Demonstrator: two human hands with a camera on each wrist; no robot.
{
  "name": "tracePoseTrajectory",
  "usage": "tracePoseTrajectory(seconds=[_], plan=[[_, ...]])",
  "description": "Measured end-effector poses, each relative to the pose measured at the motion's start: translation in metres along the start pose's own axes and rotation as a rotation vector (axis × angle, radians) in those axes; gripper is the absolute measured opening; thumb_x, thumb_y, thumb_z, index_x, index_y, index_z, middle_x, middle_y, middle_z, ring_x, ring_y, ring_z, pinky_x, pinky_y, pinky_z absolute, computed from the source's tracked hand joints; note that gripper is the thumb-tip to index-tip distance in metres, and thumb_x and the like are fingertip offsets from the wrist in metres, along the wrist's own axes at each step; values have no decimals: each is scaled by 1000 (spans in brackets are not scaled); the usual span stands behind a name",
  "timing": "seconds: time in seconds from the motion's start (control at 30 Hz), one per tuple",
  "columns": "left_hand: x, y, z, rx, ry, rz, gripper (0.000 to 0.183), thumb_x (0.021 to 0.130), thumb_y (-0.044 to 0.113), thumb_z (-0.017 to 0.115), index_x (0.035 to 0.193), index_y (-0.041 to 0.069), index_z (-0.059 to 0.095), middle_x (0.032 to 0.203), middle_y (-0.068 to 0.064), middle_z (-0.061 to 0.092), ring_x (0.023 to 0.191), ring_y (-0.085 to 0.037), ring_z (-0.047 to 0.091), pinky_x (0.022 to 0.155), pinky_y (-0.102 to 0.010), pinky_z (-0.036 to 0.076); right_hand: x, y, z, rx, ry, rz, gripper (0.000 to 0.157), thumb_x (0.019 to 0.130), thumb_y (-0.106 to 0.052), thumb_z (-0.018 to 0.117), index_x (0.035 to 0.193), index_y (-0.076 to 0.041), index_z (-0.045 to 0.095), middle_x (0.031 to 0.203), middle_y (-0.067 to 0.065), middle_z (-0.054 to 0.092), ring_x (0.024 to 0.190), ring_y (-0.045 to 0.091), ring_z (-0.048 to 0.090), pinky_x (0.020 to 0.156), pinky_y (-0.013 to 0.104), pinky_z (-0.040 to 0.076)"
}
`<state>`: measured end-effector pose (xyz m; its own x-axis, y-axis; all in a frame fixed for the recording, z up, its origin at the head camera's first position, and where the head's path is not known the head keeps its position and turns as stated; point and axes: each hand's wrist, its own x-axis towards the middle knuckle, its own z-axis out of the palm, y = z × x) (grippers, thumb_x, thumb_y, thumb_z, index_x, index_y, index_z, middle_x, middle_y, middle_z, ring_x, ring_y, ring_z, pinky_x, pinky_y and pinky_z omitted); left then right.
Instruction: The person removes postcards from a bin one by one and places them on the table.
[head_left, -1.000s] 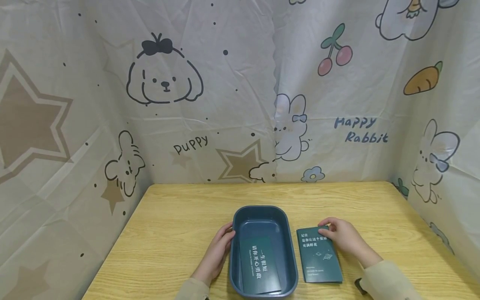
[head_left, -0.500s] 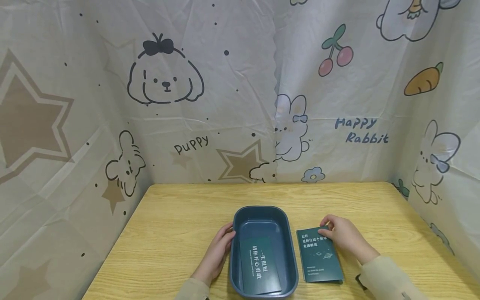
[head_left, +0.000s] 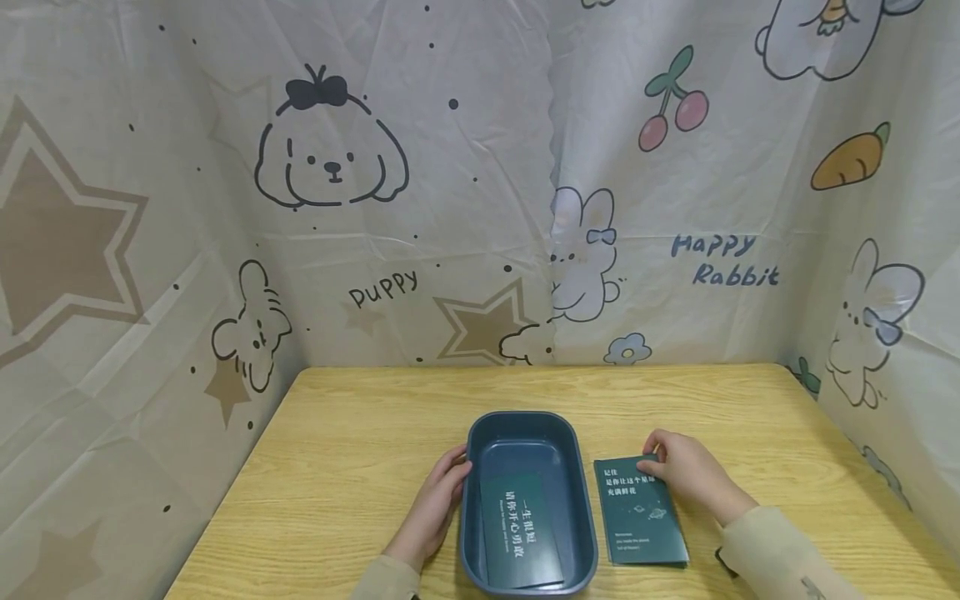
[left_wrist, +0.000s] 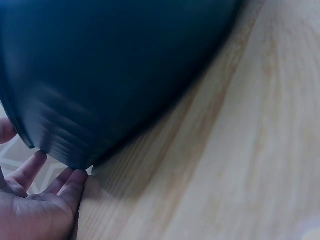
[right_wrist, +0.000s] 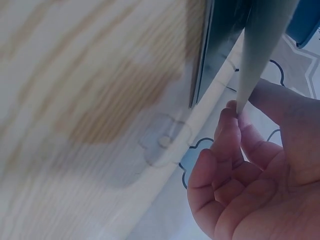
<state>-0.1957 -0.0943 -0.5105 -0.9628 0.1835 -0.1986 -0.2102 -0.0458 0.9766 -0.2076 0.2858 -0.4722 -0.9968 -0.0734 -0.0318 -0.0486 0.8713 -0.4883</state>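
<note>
A deep dark-blue tray with rounded corners stands on the table. My left hand holds its left side, the thumb at the rim and the fingertips against the outer wall. Inside the tray lies a green card with white lettering. To the right of the tray, my right hand pinches the top right corner of another green card. In the right wrist view this card is bent up, pale underside showing, between thumb and fingers; more green cards lie beneath it.
The wood-grain table reaches back to a printed cloth that hangs behind it and along both sides. Tray and cards stand near the table's front, a narrow gap between them.
The right hand keeps its pinch on the card's corner; the card's lower right edge has shifted slightly over those beneath. Tray and left hand stay in place.
</note>
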Motion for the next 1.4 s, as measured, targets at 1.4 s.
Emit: tracePoseTrajectory(seconds=[1.4], plan=[[1, -2, -1, 15, 3, 12, 61, 107, 38, 50, 158, 7, 37, 161, -24, 36, 151, -40, 35, 126, -54, 27, 1, 2, 10, -111, -10, -29, 19, 91, -20, 79, 93, -6, 66, 79, 3, 52, 72, 18, 48, 64, 32, 41]])
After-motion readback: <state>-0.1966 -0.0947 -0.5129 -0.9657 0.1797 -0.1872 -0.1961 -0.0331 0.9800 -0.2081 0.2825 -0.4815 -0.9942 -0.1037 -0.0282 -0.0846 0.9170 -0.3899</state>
